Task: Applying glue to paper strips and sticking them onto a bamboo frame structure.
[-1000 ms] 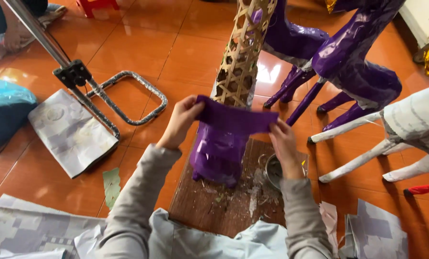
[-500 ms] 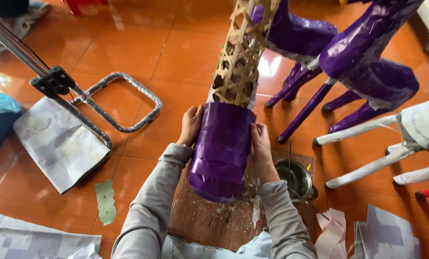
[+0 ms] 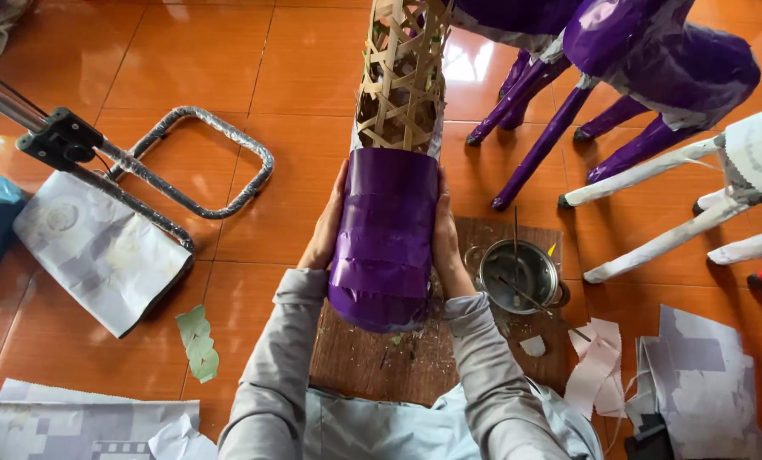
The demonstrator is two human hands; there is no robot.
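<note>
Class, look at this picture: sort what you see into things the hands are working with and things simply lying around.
In use:
- left hand and right hand, pressed on either side of the purple paper wrap
- woven bamboo frame it covers
- wooden board beneath

Lying about:
- metal pot with sticks
- grey paper sheet
- metal stand
- purple figures
- green paper scrap

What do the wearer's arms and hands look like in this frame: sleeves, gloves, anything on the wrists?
Both arms wear long, loose, light grey sleeves with ribbed cuffs ending at the wrists. The left hand and right hand are bare: no gloves, and no rings, watch or bands that show. No markings appear on the sleeves.
</note>
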